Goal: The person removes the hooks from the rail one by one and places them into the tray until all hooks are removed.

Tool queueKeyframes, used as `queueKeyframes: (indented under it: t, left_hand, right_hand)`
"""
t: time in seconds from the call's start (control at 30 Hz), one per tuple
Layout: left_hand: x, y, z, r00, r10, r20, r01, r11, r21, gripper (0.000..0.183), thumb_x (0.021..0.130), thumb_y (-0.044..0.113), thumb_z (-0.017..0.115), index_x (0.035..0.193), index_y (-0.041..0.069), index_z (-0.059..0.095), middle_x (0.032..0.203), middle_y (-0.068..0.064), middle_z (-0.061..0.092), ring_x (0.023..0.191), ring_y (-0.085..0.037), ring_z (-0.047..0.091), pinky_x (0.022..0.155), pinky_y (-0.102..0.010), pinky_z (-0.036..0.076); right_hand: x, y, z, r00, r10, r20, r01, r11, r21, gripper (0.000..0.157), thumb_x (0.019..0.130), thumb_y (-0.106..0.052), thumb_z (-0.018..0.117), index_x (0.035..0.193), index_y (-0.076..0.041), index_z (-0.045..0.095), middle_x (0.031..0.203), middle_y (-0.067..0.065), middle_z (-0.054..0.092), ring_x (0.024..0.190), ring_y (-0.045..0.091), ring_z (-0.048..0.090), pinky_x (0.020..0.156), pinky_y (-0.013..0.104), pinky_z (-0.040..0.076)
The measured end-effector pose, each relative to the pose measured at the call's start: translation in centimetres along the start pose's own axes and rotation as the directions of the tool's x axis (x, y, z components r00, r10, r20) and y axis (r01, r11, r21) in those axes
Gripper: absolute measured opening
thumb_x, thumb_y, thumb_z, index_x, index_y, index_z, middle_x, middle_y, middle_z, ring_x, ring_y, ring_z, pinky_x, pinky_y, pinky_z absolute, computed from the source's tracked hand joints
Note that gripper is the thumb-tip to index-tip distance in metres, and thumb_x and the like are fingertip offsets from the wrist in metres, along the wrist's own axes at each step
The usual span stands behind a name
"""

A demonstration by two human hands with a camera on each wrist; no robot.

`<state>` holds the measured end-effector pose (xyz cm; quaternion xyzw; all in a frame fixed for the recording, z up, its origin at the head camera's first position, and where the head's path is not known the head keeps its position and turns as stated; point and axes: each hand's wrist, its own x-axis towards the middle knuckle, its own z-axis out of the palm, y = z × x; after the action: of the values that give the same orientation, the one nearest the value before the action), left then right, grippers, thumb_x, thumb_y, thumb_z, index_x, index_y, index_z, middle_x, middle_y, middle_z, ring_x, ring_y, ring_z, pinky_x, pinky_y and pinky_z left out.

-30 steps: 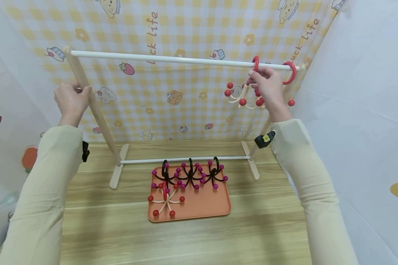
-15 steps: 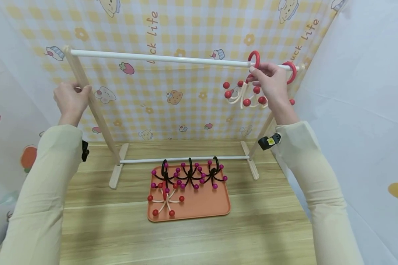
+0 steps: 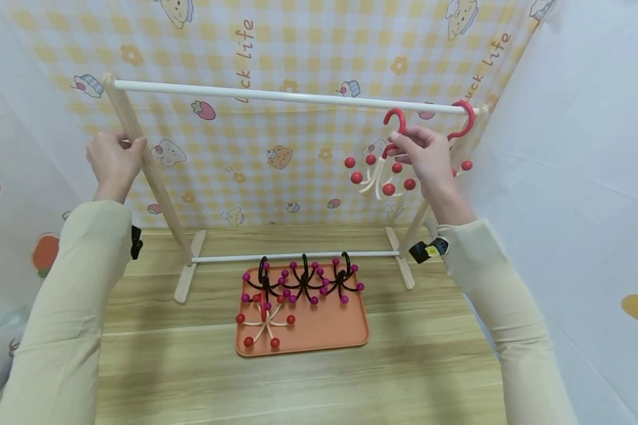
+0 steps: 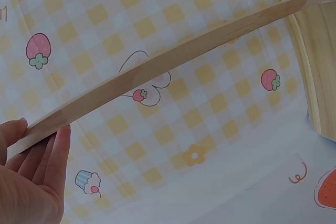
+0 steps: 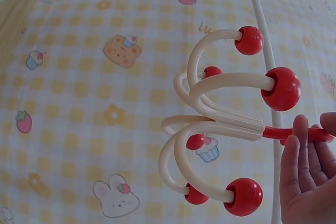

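My left hand (image 3: 116,159) grips the left wooden post (image 3: 156,183) of a rack; in the left wrist view its thumb and fingers lie on either side of the post. With my right hand (image 3: 427,162) I pinch the red stem of a multi-arm hook hanger (image 5: 231,120), which has curved cream arms tipped with red balls. Its red hook (image 3: 401,120) stands below and in front of the white top rail (image 3: 276,94), apart from it. A second red hook (image 3: 470,121) hangs over the rail's right end, its arms mostly hidden behind my right hand.
An orange tray (image 3: 324,330) lies on the wooden table (image 3: 308,389) before the rack. Three black hangers with purple balls (image 3: 305,282) and one red-and-cream hanger (image 3: 268,323) sit in it. A white lower bar (image 3: 228,258) crosses behind the tray.
My right hand has lifted the red hook up off the rail, then brought the hanger down and to the left, toward me. The left hand stays on the post.
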<state>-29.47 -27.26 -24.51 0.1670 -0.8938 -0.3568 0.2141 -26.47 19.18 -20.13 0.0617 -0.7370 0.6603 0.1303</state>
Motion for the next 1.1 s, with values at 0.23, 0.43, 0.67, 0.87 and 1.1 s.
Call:
queueKeyframes:
  t: [0.23, 0.43, 0.67, 0.87, 1.1]
  left_hand:
    - [-0.1, -0.1, 0.0, 1.000, 0.009, 0.003, -0.009, 1.000, -0.005, 0.043, 0.089, 0.033, 0.046, 0.118, 0.003, 0.055, 0.111, -0.020, 0.056, 0.098, -0.030, 0.051, 0.051, -0.014, 0.037]
    - [-0.2, 0.0, 0.0, 1.000, 0.004, 0.004, -0.003, 1.000, -0.018, 0.043, 0.089, 0.033, 0.045, 0.119, 0.003, 0.054, 0.113, -0.020, 0.055, 0.104, -0.031, 0.049, 0.055, -0.016, 0.038]
    - [-0.3, 0.0, 0.0, 1.000, 0.011, -0.010, -0.012, 1.000, -0.016, 0.042, 0.089, 0.031, 0.046, 0.118, 0.002, 0.056, 0.111, -0.020, 0.056, 0.102, -0.031, 0.049, 0.051, -0.014, 0.036]
    - [-0.3, 0.0, -0.1, 1.000, 0.005, 0.002, -0.005, 1.000, -0.019, 0.043, 0.089, 0.032, 0.046, 0.119, 0.003, 0.054, 0.112, -0.021, 0.055, 0.103, -0.031, 0.049, 0.053, -0.015, 0.037]
    - [-0.4, 0.1, -0.1, 1.000, 0.010, 0.002, -0.010, 1.000, -0.019, 0.043, 0.089, 0.032, 0.045, 0.119, 0.002, 0.054, 0.112, -0.021, 0.055, 0.104, -0.032, 0.049, 0.053, -0.014, 0.036]
  right_hand:
    - [-1.1, 1.7, 0.6, 0.999, 0.029, 0.045, -0.028, 0.999, -0.024, 0.021, 0.078, -0.021, 0.068, 0.091, -0.006, 0.063, 0.082, 0.007, 0.064, 0.072, 0.018, 0.060, 0.070, 0.027, 0.047]
    - [-2.1, 3.0, 1.2, 0.995, 0.051, 0.084, -0.047, 0.998, -0.040, 0.015, 0.080, -0.017, 0.066, 0.090, -0.005, 0.062, 0.079, 0.005, 0.064, 0.067, 0.016, 0.060, 0.068, 0.029, 0.048]
    - [-3.4, 4.1, 2.1, 0.988, 0.095, 0.121, -0.084, 0.992, -0.092, 0.020, 0.082, -0.014, 0.064, 0.093, 0.002, 0.060, 0.081, 0.006, 0.065, 0.069, 0.020, 0.060, 0.069, 0.033, 0.048]
    - [-4.5, 5.2, 2.6, 0.977, 0.136, 0.167, -0.115, 0.985, -0.125, 0.023, 0.082, -0.016, 0.063, 0.095, 0.003, 0.060, 0.085, 0.008, 0.065, 0.076, 0.028, 0.059, 0.068, 0.030, 0.049]
    - [-5.7, 6.4, 3.4, 0.962, 0.178, 0.206, -0.157, 0.981, -0.115, 0.023, 0.083, -0.015, 0.062, 0.095, 0.004, 0.059, 0.082, 0.008, 0.064, 0.072, 0.027, 0.060, 0.074, 0.041, 0.046]
